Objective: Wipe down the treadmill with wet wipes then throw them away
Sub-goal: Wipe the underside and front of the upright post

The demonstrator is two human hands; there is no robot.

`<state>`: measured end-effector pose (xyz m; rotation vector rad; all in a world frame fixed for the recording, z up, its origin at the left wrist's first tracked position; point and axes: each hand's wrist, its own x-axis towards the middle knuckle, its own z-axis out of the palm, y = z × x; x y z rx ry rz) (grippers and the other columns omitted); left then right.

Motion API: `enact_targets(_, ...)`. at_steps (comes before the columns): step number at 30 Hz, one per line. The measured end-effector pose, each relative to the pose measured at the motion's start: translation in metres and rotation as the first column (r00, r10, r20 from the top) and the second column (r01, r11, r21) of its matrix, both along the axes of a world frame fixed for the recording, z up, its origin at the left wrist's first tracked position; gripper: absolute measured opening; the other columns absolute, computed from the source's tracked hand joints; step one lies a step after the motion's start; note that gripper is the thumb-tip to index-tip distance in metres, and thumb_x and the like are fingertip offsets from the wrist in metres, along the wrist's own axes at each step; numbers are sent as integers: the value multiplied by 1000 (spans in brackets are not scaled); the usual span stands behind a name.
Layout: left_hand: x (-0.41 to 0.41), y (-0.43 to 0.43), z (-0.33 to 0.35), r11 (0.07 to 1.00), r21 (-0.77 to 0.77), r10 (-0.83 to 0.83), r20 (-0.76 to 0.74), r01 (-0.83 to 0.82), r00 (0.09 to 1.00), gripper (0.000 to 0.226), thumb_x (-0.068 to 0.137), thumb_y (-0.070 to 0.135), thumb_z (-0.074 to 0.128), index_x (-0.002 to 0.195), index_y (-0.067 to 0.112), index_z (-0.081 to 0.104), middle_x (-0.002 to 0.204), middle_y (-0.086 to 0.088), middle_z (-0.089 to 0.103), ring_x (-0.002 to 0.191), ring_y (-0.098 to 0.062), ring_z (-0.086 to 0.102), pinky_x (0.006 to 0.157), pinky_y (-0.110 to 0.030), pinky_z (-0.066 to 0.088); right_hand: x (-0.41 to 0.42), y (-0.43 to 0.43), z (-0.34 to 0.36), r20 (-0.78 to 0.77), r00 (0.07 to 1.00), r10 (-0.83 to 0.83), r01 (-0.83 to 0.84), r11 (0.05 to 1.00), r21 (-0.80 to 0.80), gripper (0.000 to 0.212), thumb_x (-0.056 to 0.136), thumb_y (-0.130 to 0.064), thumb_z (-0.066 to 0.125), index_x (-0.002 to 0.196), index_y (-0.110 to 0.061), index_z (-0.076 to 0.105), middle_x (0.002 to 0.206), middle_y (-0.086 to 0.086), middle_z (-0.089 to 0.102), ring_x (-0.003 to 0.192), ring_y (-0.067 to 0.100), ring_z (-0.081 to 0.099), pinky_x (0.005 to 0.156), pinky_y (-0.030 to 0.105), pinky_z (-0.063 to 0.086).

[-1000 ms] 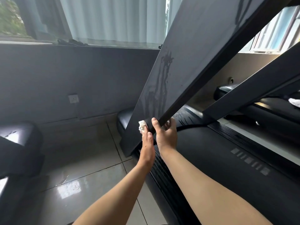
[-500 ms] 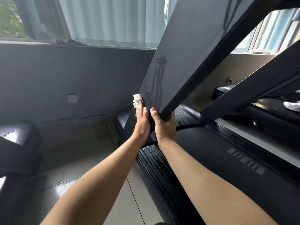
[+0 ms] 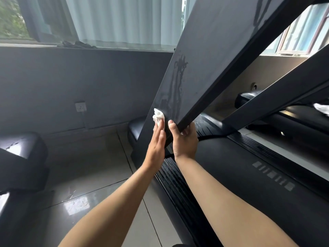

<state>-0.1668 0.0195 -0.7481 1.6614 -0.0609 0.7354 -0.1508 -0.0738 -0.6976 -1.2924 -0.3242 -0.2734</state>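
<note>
At the far left I see the dark, glossy cover [image 3: 21, 154] of another machine, and past it a white wall socket [image 3: 80, 106] on the grey wall above the shiny tiled floor [image 3: 92, 172]. My left hand [image 3: 156, 145] lies flat with straight fingers, pressing a crumpled white wipe [image 3: 158, 118] against the broad face of the treadmill's slanted upright [image 3: 204, 68], low down near its outer edge. Dark wet streaks [image 3: 179, 82] run down that face above the wipe. Just beside it, my right hand [image 3: 185, 139] grips the upright's inner edge, thumb on the front and fingers curled round the back. On the treadmill [image 3: 240, 202] belt to the right sit pale grey marks [image 3: 274, 175], too blurred to read. At the far right a white crumpled scrap [image 3: 322, 107] lies on the next machine.
</note>
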Motion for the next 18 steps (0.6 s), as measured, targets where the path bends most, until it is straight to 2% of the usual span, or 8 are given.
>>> enact_targets(4,20,19,37,998,-69,-13,-39,10,999,47,113,32,21,156,35,3,157,32,-4,142,20,-2,126,-26,-1,3,-3,-2,32,999,36,-35,999,-29,24,85,-27,80,101,-20,64,94,-13,75,90,3,70,81,15,51)
enact_targets(5,26,25,42,996,-94,0,-73,-7,997,50,113,30,21,158,33,1,158,30,-5,141,19,-2,124,-23,-1,3,-5,-3,40,998,39,-38,999,-39,24,86,-27,80,101,-20,64,94,-14,75,91,3,70,81,14,50)
enact_targets(6,31,28,45,994,-109,13,-106,-25,994,52,113,30,22,160,31,-2,163,23,-8,144,13,-4,124,-24,0,3,-5,-3,49,998,38,-35,998,-52,24,86,-27,80,101,-19,63,93,-14,74,91,2,70,80,12,49)
enact_targets(8,39,30,46,991,-128,31,-143,-49,989,56,113,34,24,160,31,-5,167,11,-15,153,-5,-10,128,-38,0,3,-6,-3,56,998,35,-32,997,-68,25,86,-28,80,101,-18,63,94,-12,75,91,3,70,80,13,49)
enact_targets(10,40,23,41,991,-107,67,-120,-80,991,58,112,36,25,160,30,-5,168,7,-17,154,-11,-15,128,-44,-1,3,-6,-4,57,998,17,-13,997,-74,25,86,-29,80,101,-19,63,94,-10,75,91,4,70,81,16,51)
enact_targets(15,13,-15,21,995,41,90,69,-93,994,58,108,36,29,159,35,3,165,17,-14,153,-3,-16,128,-44,-3,1,-2,-2,34,999,-33,36,997,-72,22,84,-27,80,96,-23,63,91,-9,75,86,3,70,77,18,53)
enact_targets(16,7,-22,17,995,57,78,109,-85,991,56,109,32,32,160,34,9,168,15,-9,154,-3,-12,128,-42,-1,0,-2,-2,27,999,-35,36,997,-65,22,84,-26,80,96,-24,63,91,-9,75,85,3,71,77,17,53)
enact_targets(18,-3,-28,13,998,13,65,170,-69,983,48,108,23,40,154,35,33,168,8,16,154,-4,8,127,-33,13,0,-1,-1,17,999,-29,30,998,-51,23,84,-24,81,99,-20,64,91,-8,75,85,3,71,75,17,53)
